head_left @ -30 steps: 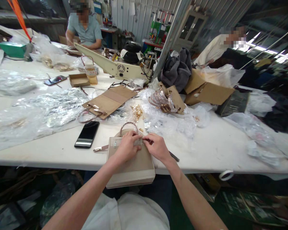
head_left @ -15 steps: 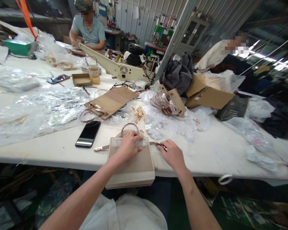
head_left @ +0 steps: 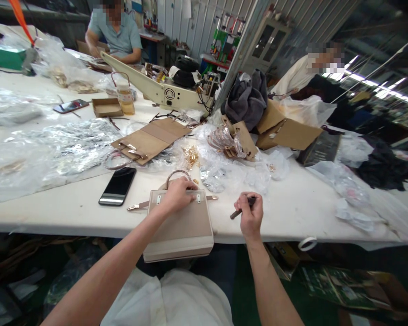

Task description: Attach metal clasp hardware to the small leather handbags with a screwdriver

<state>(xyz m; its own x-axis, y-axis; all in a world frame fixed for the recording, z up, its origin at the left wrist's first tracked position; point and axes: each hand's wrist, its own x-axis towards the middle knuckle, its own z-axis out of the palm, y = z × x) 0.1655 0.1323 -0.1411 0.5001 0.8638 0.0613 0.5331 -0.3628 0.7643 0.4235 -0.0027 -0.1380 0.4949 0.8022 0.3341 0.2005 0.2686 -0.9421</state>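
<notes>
A beige handbag (head_left: 178,226) lies at the table's front edge, with a round handle (head_left: 177,172) at its far side. Two small metal plates show near its upper edge. My left hand (head_left: 179,195) grips that upper edge, its fingertips partly hidden. Straps stick out on both sides; the left one ends in a metal clasp (head_left: 133,207), the right one in a small metal tip (head_left: 213,197). To the right of the bag, my right hand (head_left: 251,213) is closed around a dark, slim stick-like tool (head_left: 236,213), held above the table and apart from the strap.
A black phone (head_left: 117,186) lies left of the bag. Beyond are a flat brown bag piece (head_left: 153,139), gold-coloured hardware (head_left: 191,157) and plastic wrapping (head_left: 68,145). A cream machine (head_left: 177,98) stands behind, a cardboard box (head_left: 289,131) at right. Two people are farther back.
My right hand has left the right strap's end and moved right, turning the dark tool in its fist. My left hand stays on the bag. The view has shifted slightly.
</notes>
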